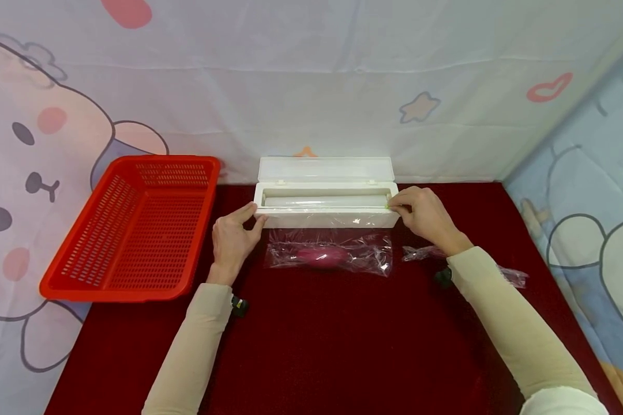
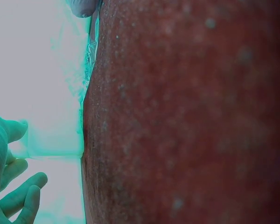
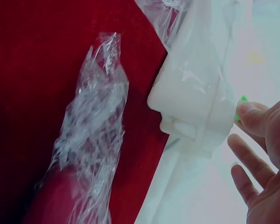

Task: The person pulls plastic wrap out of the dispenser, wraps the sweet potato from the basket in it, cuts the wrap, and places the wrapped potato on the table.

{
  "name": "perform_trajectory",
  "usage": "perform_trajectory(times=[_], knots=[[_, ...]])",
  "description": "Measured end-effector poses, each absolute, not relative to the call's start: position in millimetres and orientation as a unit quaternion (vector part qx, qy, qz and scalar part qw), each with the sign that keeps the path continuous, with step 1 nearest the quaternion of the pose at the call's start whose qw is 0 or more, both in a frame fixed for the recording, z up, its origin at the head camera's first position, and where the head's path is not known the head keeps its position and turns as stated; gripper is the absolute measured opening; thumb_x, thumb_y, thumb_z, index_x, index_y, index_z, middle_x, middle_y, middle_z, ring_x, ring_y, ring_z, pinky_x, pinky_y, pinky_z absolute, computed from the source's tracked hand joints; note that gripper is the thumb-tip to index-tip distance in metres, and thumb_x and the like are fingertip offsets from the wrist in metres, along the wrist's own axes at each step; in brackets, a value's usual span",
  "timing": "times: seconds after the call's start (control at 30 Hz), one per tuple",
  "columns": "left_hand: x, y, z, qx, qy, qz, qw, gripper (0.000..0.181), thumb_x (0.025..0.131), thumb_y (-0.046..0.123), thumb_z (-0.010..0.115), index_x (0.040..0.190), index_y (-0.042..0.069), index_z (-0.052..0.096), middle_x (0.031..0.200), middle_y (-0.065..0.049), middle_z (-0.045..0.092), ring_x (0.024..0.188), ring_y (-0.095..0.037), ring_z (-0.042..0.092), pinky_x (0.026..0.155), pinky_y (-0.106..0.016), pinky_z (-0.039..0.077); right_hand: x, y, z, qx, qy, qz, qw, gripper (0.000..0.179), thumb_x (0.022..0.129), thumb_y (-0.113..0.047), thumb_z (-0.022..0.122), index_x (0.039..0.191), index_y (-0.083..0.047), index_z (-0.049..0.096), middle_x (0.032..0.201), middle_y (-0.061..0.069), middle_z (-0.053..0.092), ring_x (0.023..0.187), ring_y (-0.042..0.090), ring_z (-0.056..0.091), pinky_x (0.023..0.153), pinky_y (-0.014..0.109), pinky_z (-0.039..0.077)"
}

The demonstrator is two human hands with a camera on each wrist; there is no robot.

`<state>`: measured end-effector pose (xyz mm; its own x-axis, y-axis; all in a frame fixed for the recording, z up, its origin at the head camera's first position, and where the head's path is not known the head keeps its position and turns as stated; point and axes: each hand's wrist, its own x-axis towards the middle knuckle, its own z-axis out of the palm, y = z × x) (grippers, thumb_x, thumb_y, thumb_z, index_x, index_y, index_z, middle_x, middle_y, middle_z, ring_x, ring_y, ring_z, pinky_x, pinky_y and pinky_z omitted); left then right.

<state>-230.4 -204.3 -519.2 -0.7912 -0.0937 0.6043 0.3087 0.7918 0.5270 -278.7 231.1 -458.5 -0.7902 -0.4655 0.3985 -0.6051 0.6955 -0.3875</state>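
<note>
A white cling film dispenser stands on the table with its lid raised and a film roll inside. My left hand holds its left front corner between thumb and fingers; the left wrist view is overexposed there. At the right end, my right hand pinches a small green slide cutter between thumb and forefinger, its other fingers loosely spread. Clear film hangs over the dispenser's front. Just before it lies a pink item in clear film, too covered for its kind to be told.
A red plastic basket stands at the left. Beneath my right forearm lies another film-wrapped bundle, pink showing through at its lower part. The table has a dark red cloth. A printed curtain hangs close behind the dispenser.
</note>
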Motion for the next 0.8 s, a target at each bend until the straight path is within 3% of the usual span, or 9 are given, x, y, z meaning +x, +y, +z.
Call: perform_trajectory(times=[0.17, 0.43, 0.8], knots=[[-230, -204, -519, -0.063, -0.892, -0.316, 0.318, 0.041, 0.089, 0.027, 0.088, 0.123, 0.005, 0.079, 0.122, -0.016, 0.077, 0.111, -0.038, 0.076, 0.093, -0.054, 0.061, -277, 241, -462, 0.292, -0.909, 0.259, 0.149, 0.013, 0.093, 0.006, 0.077, 0.102, -0.001, 0.083, 0.104, 0.016, 0.081, 0.093, 0.036, 0.077, 0.079, 0.051, 0.062], [-230, -205, -517, -0.057, -0.892, -0.319, 0.317, 0.042, 0.090, 0.028, 0.088, 0.124, 0.005, 0.079, 0.124, -0.015, 0.077, 0.112, -0.037, 0.076, 0.095, -0.054, 0.061, -281, 243, -468, 0.298, -0.903, 0.264, 0.163, 0.014, 0.093, 0.006, 0.077, 0.105, 0.000, 0.083, 0.108, 0.016, 0.080, 0.099, 0.037, 0.077, 0.084, 0.052, 0.063], [-226, -206, -514, -0.051, -0.907, -0.295, 0.297, 0.038, 0.093, 0.028, 0.085, 0.125, 0.008, 0.080, 0.126, -0.012, 0.078, 0.110, -0.037, 0.077, 0.087, -0.053, 0.062, -275, 241, -470, 0.300, -0.900, 0.263, 0.174, 0.013, 0.095, 0.003, 0.077, 0.106, 0.003, 0.082, 0.113, 0.016, 0.078, 0.103, 0.037, 0.075, 0.085, 0.051, 0.062]])
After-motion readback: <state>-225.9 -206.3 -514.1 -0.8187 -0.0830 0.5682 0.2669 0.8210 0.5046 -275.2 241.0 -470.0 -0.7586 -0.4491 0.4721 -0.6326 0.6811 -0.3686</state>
